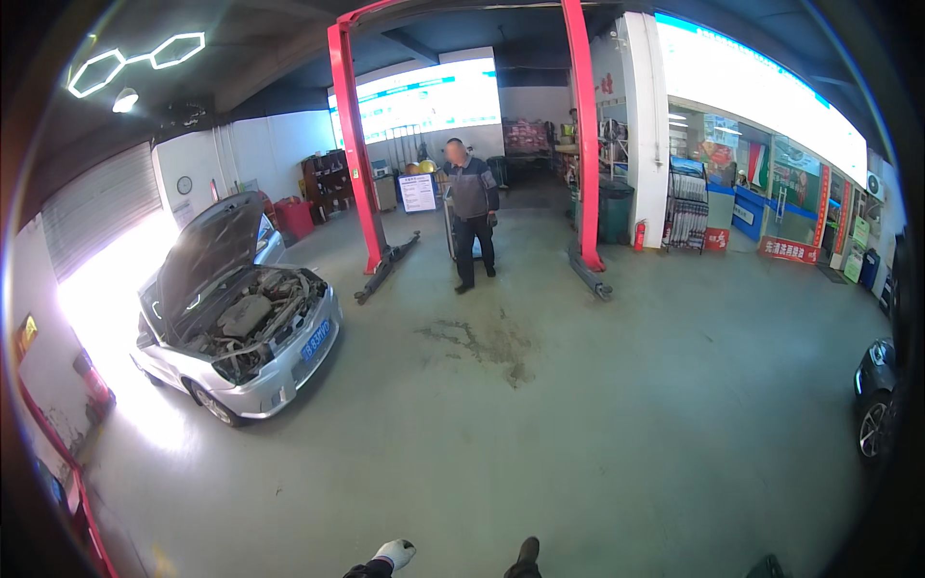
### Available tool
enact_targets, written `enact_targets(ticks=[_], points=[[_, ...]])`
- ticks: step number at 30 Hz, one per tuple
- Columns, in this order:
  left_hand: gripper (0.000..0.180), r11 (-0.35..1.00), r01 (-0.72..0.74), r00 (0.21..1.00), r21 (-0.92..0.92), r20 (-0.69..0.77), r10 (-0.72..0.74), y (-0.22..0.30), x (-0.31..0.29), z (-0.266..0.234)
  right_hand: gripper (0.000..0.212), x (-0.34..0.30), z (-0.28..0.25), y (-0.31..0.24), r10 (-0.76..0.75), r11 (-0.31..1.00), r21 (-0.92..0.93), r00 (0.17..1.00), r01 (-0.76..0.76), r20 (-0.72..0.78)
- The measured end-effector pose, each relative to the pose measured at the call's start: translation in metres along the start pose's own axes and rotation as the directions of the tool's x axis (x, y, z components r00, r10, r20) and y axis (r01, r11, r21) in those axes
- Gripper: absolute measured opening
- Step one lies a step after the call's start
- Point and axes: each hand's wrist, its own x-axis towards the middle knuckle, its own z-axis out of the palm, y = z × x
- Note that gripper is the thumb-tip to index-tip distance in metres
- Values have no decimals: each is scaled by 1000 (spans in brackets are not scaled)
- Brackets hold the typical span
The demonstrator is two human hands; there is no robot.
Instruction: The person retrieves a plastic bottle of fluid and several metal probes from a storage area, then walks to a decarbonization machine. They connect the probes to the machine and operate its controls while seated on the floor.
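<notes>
My left hand (395, 553), in a white glove below a dark sleeve, hangs low at the lower edge. Its fingers are curled in, and no object shows in them. It touches nothing and is nearest to the green-grey floor (424, 472). My right hand is out of view. One of my dark shoes (528, 551) shows to the right of the glove. Ahead on the left stands a silver car (299, 376) with its hood (207, 252) raised and the engine (248, 313) exposed.
A person (470, 207) in dark work clothes stands ahead between the red posts (354, 154) of a car lift. Dark stains (487, 347) mark the floor. At the right edge is a dark car (875, 395). A fire extinguisher (640, 234) stands by a white pillar (647, 125).
</notes>
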Motion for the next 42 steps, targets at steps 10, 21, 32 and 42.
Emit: enact_targets(ticks=[10,21,32,42], points=[[47,946,310,946,-92,128,-297,88,143,-25,33,254,-212,-491,-285,930,-232,958,286,38],[46,772,623,756,-126,350,-553,111,386,-46,33,512,-266,-966,-522,820,-161,833,549,186],[50,995,22,995,-101,100,-11,410,977,-393,36,596,-316,-1085,-234,880,-393,964,266,128],[52,992,-100,984,73,157,88,587,1329,-545,30,815,-409,-1250,66,941,-337,992,-26,110]])
